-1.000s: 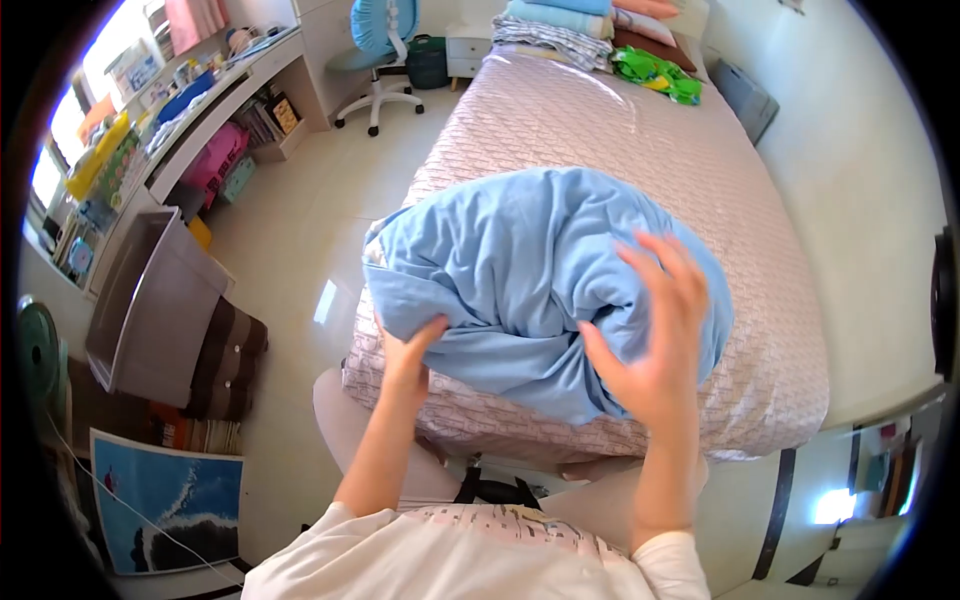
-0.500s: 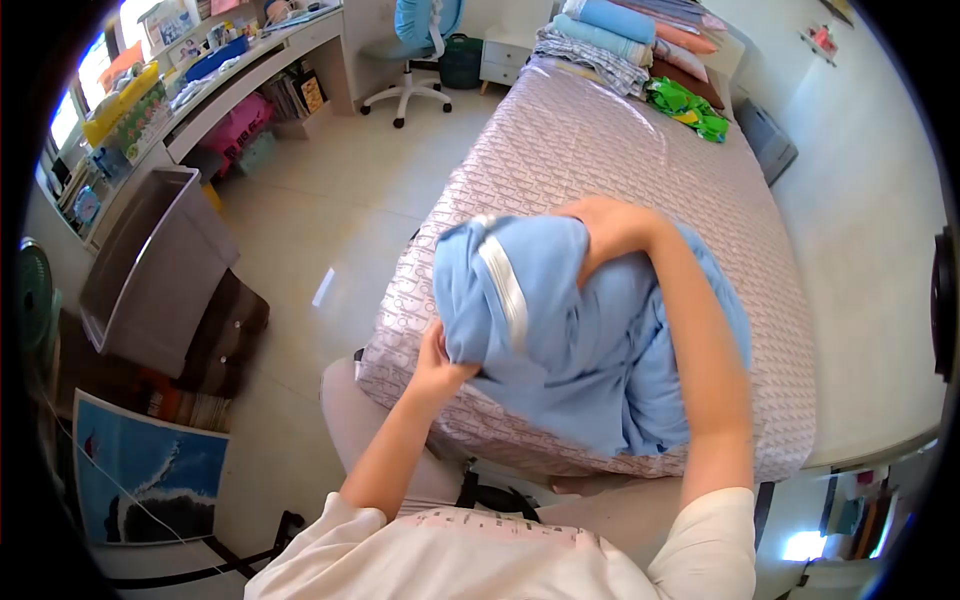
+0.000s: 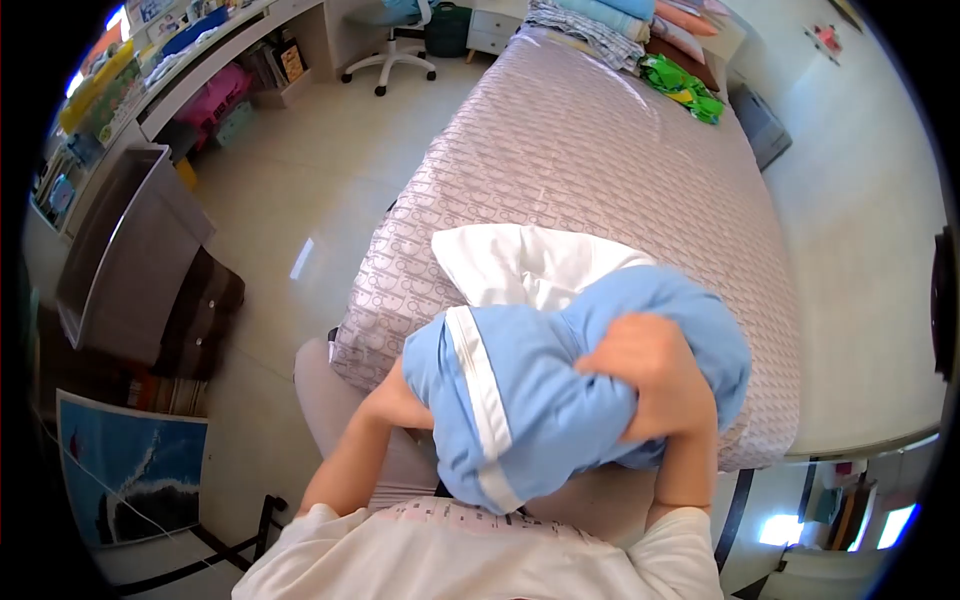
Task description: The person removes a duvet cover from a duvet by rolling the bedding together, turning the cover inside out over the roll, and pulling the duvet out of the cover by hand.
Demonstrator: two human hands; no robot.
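You have the blue cloth (image 3: 540, 400) bunched at the middle of the near edge of the bed (image 3: 560, 160), part of it hanging over that edge toward your lap and its right-hand bulge lying near the near right corner; your right hand (image 3: 650, 375) is curled on the top of the cloth, fingers bent and seemingly grasping a fold, though blurred; your left hand (image 3: 398, 398) goes in at the cloth's left end, its fingers hidden, so whether it grips or lies loose I cannot tell; a white band (image 3: 478, 380) runs down the left part of the cloth; white fabric (image 3: 540, 255) shows just beyond it, inward from the near edge; the step in hand looks like working the blue cloth over with both hands, drawn in close to you; the next move, I judge, calls for a sure hold on the left end while your right hand handles the loose folds, with care that the overhanging part does not drag the rest off the near edge.
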